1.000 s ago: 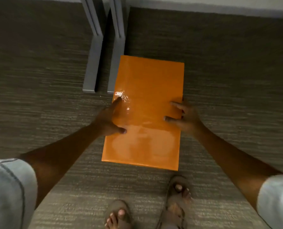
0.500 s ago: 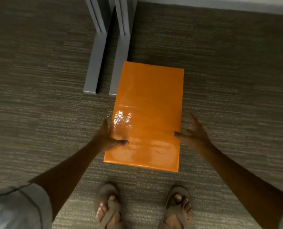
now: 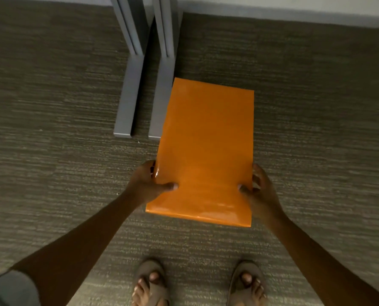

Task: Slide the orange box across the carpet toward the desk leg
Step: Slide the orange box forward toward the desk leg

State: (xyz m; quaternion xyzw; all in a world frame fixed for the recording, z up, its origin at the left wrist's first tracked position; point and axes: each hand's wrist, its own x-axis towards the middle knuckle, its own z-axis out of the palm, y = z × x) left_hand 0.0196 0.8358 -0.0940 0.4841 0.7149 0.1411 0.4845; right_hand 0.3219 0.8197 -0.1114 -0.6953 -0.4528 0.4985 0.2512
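The left hand [image 3: 150,183] clasps the orange box [image 3: 206,151] on its 9 o'clock edge, thumb lying across the glossy top, fingers curled down the side. The right hand [image 3: 258,191] grips the 3 o'clock edge the same way. The box lies on the carpet [image 3: 51,151], its 10 o'clock edge just beside the foot of the nearer desk leg [image 3: 162,96]. Open carpet stretches toward 3 o'clock and 12 o'clock.
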